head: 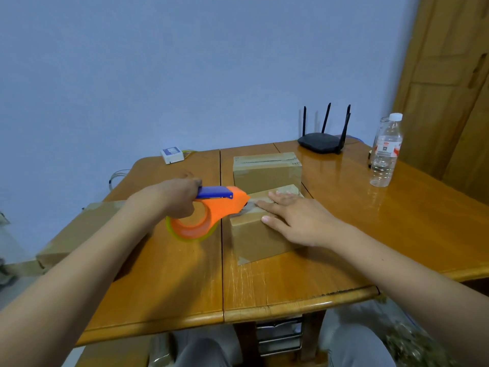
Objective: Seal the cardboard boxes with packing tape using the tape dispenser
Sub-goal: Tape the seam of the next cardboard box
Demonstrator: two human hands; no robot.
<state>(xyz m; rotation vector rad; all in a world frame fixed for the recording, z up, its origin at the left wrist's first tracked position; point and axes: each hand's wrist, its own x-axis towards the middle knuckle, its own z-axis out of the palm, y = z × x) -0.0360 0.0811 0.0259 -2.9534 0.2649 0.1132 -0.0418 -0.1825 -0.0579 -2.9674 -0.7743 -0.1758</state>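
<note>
Cardboard boxes are spread over a wooden table [169,274], and the nearest one [260,239] sits close to the middle of the tabletop, just right of the seam between two leaves. On its top the right hand [293,221] is laid flat, its fingers straight and slightly apart, pressing down on the upper face. At the left edge of that box's top an orange tape dispenser [211,210] with a blue handle is held, its front end touching the cardboard; a roll of tape is carried in its round body, which hangs beside the box above the table. The dispenser's handle is gripped by the left hand [177,197], the fingers curled tightly round it. Under the left forearm, at the table's left edge, a larger flat box [79,231] is partly seen. Just behind the near box a second box [267,170] is placed, with a strip of tape already run along its top. Further back a small white box [172,154] is found near the wall, a black router [321,139] with four aerials stands at the far edge, and a clear water bottle [386,152] with a white cap is set upright at the right.
</note>
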